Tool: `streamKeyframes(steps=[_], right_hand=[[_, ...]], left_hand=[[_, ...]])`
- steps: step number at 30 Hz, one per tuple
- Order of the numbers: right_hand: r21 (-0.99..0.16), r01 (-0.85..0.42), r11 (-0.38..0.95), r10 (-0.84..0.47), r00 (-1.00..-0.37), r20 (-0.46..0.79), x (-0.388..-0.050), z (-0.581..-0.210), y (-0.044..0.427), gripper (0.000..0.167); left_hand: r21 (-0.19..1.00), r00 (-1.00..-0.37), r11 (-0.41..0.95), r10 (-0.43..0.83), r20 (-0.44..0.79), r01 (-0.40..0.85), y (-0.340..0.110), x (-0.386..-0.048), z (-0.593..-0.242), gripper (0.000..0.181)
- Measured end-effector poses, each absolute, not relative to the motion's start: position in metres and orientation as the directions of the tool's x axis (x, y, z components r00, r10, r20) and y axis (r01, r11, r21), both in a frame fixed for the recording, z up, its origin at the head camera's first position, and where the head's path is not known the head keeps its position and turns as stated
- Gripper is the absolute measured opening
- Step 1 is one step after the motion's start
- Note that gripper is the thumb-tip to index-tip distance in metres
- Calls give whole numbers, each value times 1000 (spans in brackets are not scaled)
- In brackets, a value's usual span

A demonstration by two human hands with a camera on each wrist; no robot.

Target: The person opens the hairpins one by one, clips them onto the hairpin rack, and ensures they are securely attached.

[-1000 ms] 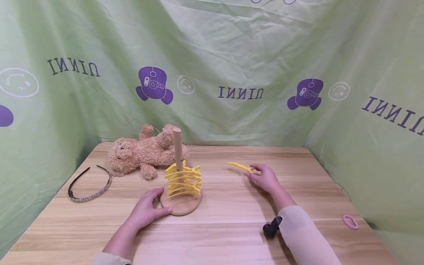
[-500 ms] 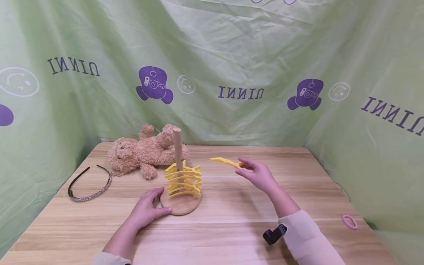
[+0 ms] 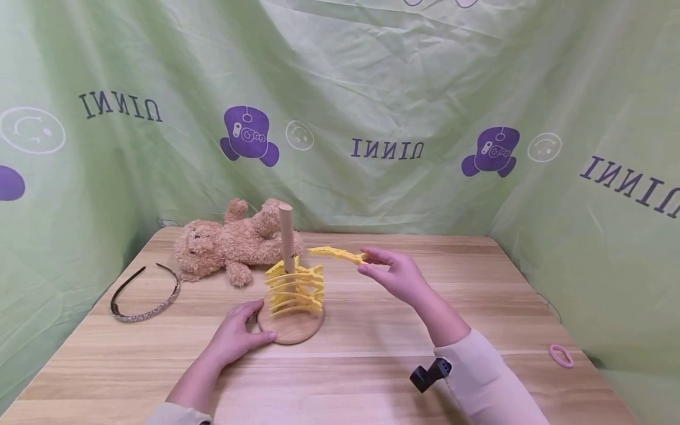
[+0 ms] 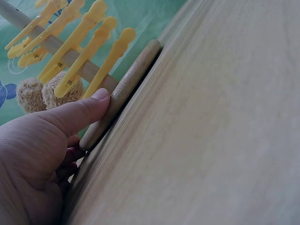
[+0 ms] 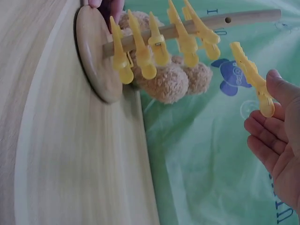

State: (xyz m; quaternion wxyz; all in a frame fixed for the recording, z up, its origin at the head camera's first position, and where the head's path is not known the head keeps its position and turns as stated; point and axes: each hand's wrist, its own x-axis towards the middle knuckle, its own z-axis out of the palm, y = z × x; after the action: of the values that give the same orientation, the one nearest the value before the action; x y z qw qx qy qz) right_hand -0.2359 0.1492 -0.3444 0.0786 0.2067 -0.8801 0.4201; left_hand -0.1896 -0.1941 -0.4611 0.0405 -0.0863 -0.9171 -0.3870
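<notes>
A wooden stand, with a round base (image 3: 291, 332) and an upright post (image 3: 286, 236), bears several yellow alligator hair clips (image 3: 295, 292) one above another. My left hand (image 3: 234, 334) grips the base at its left rim, the thumb (image 4: 96, 105) lying along the edge. Between thumb and fingers, my right hand (image 3: 398, 274) pinches another yellow alligator hair clip (image 3: 336, 253) by one end. This clip is raised above the table, right of the post and apart from it, its long tip pointing left toward the post. In the right wrist view, the held clip (image 5: 253, 77) hangs beside the mounted ones.
Behind the stand lies a brown teddy bear (image 3: 228, 245) on its back. A dark headband (image 3: 143, 314) with a glittery section is at the left, and a pink hair tie (image 3: 561, 356) near the table's right edge. Green printed cloth (image 3: 382, 195) encloses the table.
My right hand has carried the yellow hair clip leftward and slightly up, closer to the post. The left hand stays at the base, and the stand has not moved.
</notes>
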Motion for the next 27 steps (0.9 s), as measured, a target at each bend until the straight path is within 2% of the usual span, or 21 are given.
streamKeyframes(steps=[7, 14, 21, 27], right_hand=[[-654, -529, 541, -368, -848, 381, -239, -336, 130, 34], [-549, -616, 565, -407, -787, 463, -245, -335, 104, 28], [-498, -662, 560, -454, -748, 484, -249, -335, 83, 27], [-491, -672, 554, -477, -740, 475, -248, -335, 78, 28]], left_hand=[[704, -983, 686, 125, 137, 185, -195, -190, -460, 88], [709, -982, 679, 125, 143, 190, -195, -190, -460, 87], [712, -980, 675, 123, 154, 196, -194, -191, -462, 86], [712, -981, 675, 123, 152, 195, -194, -190, -463, 86]])
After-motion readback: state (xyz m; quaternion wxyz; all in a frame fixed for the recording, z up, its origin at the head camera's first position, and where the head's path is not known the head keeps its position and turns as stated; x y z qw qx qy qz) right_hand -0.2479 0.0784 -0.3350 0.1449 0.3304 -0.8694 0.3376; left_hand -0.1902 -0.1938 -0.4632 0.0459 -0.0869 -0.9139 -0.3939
